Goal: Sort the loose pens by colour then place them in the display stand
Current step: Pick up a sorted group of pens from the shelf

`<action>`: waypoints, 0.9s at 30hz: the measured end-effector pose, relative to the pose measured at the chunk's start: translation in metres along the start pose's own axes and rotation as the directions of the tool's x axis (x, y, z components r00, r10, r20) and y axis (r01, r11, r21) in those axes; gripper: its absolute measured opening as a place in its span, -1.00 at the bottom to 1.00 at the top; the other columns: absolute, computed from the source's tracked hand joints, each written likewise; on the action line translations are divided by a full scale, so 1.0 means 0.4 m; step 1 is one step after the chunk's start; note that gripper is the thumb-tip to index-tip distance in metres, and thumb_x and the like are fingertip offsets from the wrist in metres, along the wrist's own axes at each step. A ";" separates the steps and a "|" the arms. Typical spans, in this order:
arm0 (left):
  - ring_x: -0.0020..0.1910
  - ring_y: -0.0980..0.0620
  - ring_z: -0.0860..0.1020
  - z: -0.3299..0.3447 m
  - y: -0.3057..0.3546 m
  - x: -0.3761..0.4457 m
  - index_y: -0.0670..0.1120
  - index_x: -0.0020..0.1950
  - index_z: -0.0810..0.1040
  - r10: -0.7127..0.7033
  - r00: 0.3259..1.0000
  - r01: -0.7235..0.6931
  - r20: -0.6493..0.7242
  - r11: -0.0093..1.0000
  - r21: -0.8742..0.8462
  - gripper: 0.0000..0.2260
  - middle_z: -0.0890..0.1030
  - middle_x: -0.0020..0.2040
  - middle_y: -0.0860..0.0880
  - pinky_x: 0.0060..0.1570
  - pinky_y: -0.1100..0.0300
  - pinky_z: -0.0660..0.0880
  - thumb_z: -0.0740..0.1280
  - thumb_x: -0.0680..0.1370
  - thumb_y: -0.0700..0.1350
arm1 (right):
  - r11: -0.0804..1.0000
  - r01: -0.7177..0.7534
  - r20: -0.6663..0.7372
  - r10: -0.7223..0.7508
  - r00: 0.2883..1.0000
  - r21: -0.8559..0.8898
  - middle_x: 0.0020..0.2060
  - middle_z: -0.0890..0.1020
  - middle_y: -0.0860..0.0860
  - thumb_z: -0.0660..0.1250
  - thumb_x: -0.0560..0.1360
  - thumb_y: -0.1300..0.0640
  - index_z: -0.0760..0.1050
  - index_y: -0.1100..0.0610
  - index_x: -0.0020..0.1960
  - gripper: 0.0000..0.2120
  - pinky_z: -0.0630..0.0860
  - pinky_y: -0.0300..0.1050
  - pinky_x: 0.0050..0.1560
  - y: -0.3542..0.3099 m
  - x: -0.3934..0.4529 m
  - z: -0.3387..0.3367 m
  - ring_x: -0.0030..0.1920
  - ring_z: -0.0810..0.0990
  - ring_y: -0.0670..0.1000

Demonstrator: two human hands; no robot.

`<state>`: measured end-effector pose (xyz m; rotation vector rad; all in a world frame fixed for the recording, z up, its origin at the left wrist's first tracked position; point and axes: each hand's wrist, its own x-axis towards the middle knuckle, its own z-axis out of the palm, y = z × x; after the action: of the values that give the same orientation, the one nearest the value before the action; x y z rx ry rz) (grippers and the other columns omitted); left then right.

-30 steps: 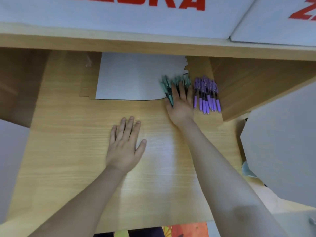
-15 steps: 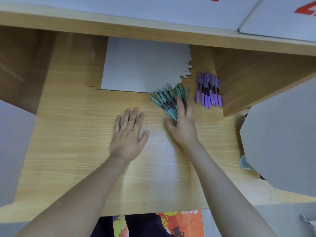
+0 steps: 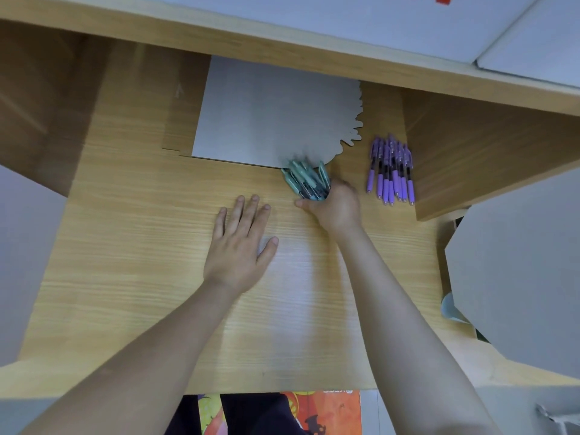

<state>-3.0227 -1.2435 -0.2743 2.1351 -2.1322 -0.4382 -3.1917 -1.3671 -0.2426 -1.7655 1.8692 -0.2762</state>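
The right hand's fingers (image 3: 340, 188) are curled over the near ends of the teal pens (image 3: 307, 182), with the thumb tucked in at the left under the bundle, so the right hand (image 3: 337, 207) grips the whole bunch. Half a second ago those fingers lay straight and flat across a wider fan of the same pens; now the pens are gathered into a tighter cluster, their far tips just overlapping the edge of the grey card (image 3: 270, 117), and they are blurred. The left hand (image 3: 240, 246) lies flat on the wooden desk (image 3: 141, 262) with fingers straight and slightly spread, holding nothing, much as it did in both earlier frames. To the right of the teal bundle, apart from it, the purple pens (image 3: 390, 171) lie side by side in a neat group just beside the wooden side panel (image 3: 486, 152), unchanged in arrangement. A pale panel (image 3: 518, 271) fills the right edge.
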 end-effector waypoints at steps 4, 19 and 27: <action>0.63 -0.04 -0.14 0.006 -0.004 0.002 -0.02 0.64 0.07 0.006 1.000 -0.006 -0.015 1.000 0.008 -0.42 0.02 0.65 -0.03 0.55 -0.05 -0.23 -0.07 0.67 0.21 | 0.995 -0.094 0.145 0.088 0.986 0.037 -0.04 0.68 -0.02 0.59 0.31 -0.09 0.61 0.09 0.04 -0.59 0.58 -0.06 0.00 -0.018 0.018 -0.027 -0.03 0.62 0.01; 0.63 -0.05 -0.10 0.019 -0.012 0.000 -0.03 0.63 0.09 0.019 0.999 -0.019 -0.039 1.000 0.011 -0.42 0.04 0.65 -0.04 0.56 -0.06 -0.19 -0.07 0.67 0.21 | 0.951 -0.243 0.302 0.179 0.936 0.191 -0.17 0.55 -0.05 0.61 0.34 0.05 0.50 0.09 -0.01 -0.64 0.42 -0.24 -0.26 -0.030 0.012 -0.088 -0.17 0.53 -0.05; 0.60 0.07 -0.26 -0.051 -0.019 -0.002 0.07 0.64 -0.02 0.012 0.986 0.018 0.166 0.984 -0.179 -0.24 -0.14 0.65 0.06 0.54 0.03 -0.33 -0.10 0.55 0.45 | 0.692 -0.414 0.452 0.142 0.881 0.591 -0.13 0.71 0.03 0.57 0.39 0.11 0.62 0.13 0.01 -0.75 0.61 -0.13 -0.09 0.004 -0.157 -0.106 -0.08 0.69 0.02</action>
<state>-3.0100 -1.2453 -0.2566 2.0679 -2.0793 -0.8035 -3.2158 -1.3152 -0.1927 -0.9256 1.4612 -0.4040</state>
